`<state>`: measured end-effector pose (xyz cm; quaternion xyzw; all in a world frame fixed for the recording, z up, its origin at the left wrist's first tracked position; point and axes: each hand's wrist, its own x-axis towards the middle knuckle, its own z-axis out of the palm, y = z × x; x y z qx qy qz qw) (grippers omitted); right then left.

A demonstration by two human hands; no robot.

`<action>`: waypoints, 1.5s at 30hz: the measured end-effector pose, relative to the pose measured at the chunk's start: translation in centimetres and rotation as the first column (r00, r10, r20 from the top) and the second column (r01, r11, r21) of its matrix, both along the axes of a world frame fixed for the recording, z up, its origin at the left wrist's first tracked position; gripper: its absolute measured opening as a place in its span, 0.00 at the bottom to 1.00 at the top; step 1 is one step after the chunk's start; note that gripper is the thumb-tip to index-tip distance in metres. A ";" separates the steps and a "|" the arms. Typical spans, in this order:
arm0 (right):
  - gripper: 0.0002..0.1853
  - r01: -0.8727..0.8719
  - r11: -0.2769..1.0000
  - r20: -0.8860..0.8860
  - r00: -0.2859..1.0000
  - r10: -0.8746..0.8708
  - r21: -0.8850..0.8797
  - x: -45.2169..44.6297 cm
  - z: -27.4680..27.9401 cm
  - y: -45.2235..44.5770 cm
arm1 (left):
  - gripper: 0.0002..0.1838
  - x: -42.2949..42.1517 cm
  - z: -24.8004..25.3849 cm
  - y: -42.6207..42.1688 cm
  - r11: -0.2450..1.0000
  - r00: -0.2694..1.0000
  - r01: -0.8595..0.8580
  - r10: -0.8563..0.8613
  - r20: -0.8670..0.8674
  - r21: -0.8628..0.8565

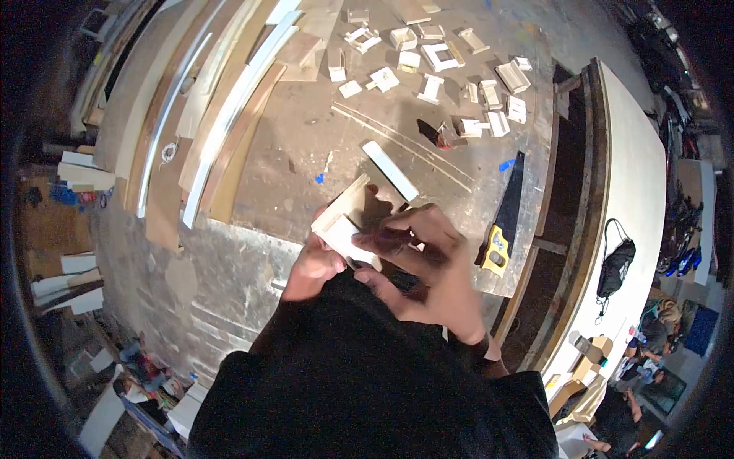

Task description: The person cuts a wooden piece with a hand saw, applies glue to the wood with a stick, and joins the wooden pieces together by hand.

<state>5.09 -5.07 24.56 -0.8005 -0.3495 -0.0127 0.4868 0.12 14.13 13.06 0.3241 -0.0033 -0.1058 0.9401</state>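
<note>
Close to my body, my left hand (312, 268) is closed around a small wooden piece (342, 233) with a pale bare-wood edge and a bright white face. My right hand (432, 264) curls over the other side of the piece, its index finger on the white face and its thumb near the lower edge. Whether a smaller item sits between those fingers is hidden. Just beyond the hands, a white strip of board (390, 170) lies flat on the worktable (290, 153).
Several small wooden assemblies (441, 56) are scattered across the far side. A handsaw (501, 222) with a yellow handle lies at right. Long boards (202, 138) stretch along the left. A black pouch (616, 268) rests on a pale panel (631, 153). Other people (619, 413) are at lower right.
</note>
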 end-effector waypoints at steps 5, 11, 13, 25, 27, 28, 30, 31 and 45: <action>0.20 -0.078 0.992 -0.068 0.995 0.071 -0.099 -1.3 -4.2 1.0 | 0.50 -3.2 -1.1 0.7 0.999 0.995 -0.051 0.052 -0.088 0.020; 0.19 -0.111 0.987 -0.081 0.991 0.102 -0.114 -2.5 -8.6 1.9 | 0.49 -5.4 -3.2 1.1 0.995 0.971 -0.099 0.104 -0.214 0.035; 0.20 -0.103 0.989 -0.088 0.992 0.094 -0.105 -2.6 -9.3 2.3 | 0.49 -6.0 -3.9 1.4 0.992 0.960 -0.124 0.129 -0.249 0.037; 0.20 -0.067 0.997 -0.042 0.997 0.065 -0.050 0.0 -8.1 6.6 | 0.48 -5.2 -4.9 5.7 0.972 0.929 -0.232 0.234 -0.287 0.043; 0.21 -0.054 0.996 0.011 0.998 0.055 -0.066 0.6 -8.0 7.4 | 0.48 -4.3 -5.1 6.7 0.973 0.933 -0.228 0.228 -0.277 0.032; 0.21 -0.045 0.998 0.000 0.999 0.045 -0.053 0.8 -7.8 7.8 | 0.47 -4.0 -5.2 7.1 0.975 0.938 -0.221 0.219 -0.268 0.023; 0.21 -0.034 0.998 -0.021 0.999 0.033 -0.046 0.7 -7.5 8.7 | 0.47 -3.5 -5.8 7.9 0.979 0.945 -0.205 0.200 -0.258 0.008; 0.22 -0.004 0.999 -0.070 0.998 0.000 -0.053 0.6 -7.4 9.2 | 0.47 -3.4 -6.1 8.4 0.981 0.949 -0.196 0.189 -0.252 -0.001; 0.21 0.271 0.957 -0.364 0.905 -0.218 0.101 -0.3 -7.1 15.8 | 0.44 0.2 -7.7 15.7 0.992 0.998 0.021 -0.028 -0.064 -0.121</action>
